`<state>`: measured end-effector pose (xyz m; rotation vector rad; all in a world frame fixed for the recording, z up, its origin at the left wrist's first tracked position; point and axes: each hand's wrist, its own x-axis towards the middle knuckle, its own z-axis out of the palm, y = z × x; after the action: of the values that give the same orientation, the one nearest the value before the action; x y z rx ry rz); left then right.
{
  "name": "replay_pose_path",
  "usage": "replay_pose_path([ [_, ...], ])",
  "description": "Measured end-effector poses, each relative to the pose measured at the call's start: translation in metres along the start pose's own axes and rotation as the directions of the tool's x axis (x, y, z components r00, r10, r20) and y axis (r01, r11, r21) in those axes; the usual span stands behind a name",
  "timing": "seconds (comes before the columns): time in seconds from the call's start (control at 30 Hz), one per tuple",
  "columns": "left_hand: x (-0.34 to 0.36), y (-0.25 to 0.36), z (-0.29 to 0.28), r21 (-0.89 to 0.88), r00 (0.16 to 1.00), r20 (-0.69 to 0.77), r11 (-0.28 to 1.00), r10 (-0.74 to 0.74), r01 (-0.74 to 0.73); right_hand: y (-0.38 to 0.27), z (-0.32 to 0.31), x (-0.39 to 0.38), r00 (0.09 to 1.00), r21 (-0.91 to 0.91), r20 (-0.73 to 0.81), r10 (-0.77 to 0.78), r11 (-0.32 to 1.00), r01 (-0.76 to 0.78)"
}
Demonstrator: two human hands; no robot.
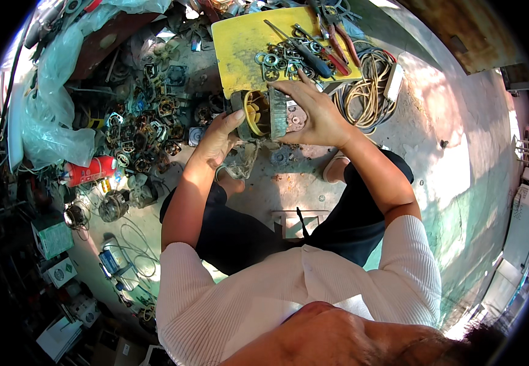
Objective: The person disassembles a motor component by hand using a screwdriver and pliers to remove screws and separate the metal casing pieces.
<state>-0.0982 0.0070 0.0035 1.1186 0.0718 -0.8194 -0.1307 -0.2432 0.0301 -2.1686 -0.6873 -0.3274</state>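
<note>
Yellow-ringed part (253, 116) and ribbed part (278, 113) held end to end

Nearest, the person's white shirt (301, 274) filled the lower centre of the frame, with dark trousers (234, 244) above it. At upper centre, the left hand (218, 134) grasped the yellow-ringed part from its left, thumb on the rim. The right hand (316, 116) was spread around the ribbed part from the right, gripping it at top and bottom. Both parts lay between the hands on one axis running left to right, the ring opening toward the ribbed part. Neither hand was clearly nearer; whether the parts touched could not be told.

Farther off, along the top, a yellow board (234, 52) bore a dark-handled screwdriver (313, 61) and red-handled pliers (339, 39). Coiled cable (368, 91) lay at its right; a heap of metal parts (154, 122) spread across the upper left.
</note>
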Motion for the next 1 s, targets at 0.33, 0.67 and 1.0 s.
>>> replay_pose_path([
  [0.33, -0.007, 0.006, 0.005, -0.052, 0.987, 0.13, 0.995, 0.091, -0.085, -0.002, -0.006, -0.005, 0.995, 0.162, -0.001, 0.097, 0.982, -0.095],
  [0.67, 0.0, 0.002, 0.011, 0.016, 0.982, 0.0, 0.982, 0.188, -0.188, -0.004, -0.003, 0.0, 0.986, 0.3, 0.046, 0.157, 0.94, -0.164],
  [1.0, 0.004, 0.006, 0.025, 0.281, 0.921, -0.078, 0.895, 0.381, -0.346, -0.024, 0.0, 0.007, 0.764, 0.245, 0.19, 0.616, 0.724, -0.645],
])
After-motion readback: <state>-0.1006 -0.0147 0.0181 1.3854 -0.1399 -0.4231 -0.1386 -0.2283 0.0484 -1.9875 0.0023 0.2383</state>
